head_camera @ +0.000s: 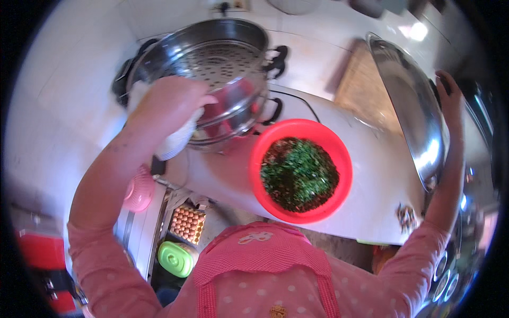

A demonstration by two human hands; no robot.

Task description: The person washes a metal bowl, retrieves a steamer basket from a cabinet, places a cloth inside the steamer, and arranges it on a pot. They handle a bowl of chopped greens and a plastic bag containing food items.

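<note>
My left hand [179,95] is over the near left side of a stainless steel steamer pot [242,30], its fingers curled. A white ridged item [181,137] lies under the hand and wrist; whether it is gripped is unclear. The pot's perforated steamer tray [222,59] shows. At the far right, my right hand [449,93] is at the back of a large domed metal lid [413,103], its fingers around what looks like the black knob. The lid is tilted on edge. Between my arms, a red plastic bowl [346,171] holds chopped green herbs over a darker mixture [300,175].
A wooden cutting board [362,83] leans on the wall behind the lid. A black cord [298,97] runs behind the bowl. A pink ribbed basket [140,190] is at the left. Below are an egg tray [187,223] and a green-lidded container [175,259]. A small crumpled item [405,218] lies near the counter's edge.
</note>
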